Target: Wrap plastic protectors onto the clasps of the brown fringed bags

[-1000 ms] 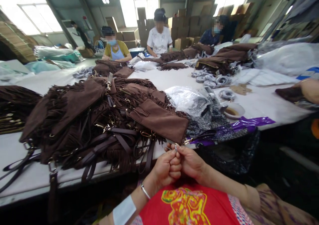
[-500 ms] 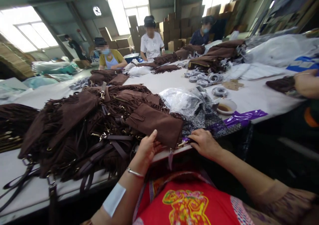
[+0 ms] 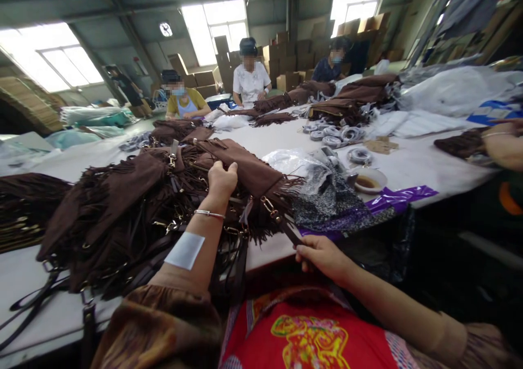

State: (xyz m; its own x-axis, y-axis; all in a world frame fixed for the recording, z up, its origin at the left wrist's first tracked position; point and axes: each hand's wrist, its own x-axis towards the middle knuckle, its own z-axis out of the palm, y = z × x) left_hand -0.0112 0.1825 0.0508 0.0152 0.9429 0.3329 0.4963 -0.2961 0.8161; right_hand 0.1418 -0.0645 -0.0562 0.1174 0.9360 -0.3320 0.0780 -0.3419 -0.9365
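A brown fringed bag (image 3: 251,164) lies tilted on top of a heap of similar bags (image 3: 118,194). My left hand (image 3: 222,179) grips its near left side, with the thumb up and the fingers partly hidden. From the bag's near right corner a dark strap (image 3: 289,229) runs down on a gold clasp (image 3: 268,205). My right hand (image 3: 316,254) pinches the strap's lower part, just off the table edge. Other straps and gold hardware hang from the heap under my left forearm.
Clear plastic and a speckled purple bag (image 3: 333,200) lie right of the heap, beside a bowl of brown liquid (image 3: 370,180). Coiled grey cords (image 3: 333,134) sit farther back. Several co-workers are across the table; another person's hand (image 3: 504,143) is at far right.
My left hand has moved up and left, carrying the brown bag onto the heap. My right hand has moved slightly down and left, and the strap is now stretched out from the bag.
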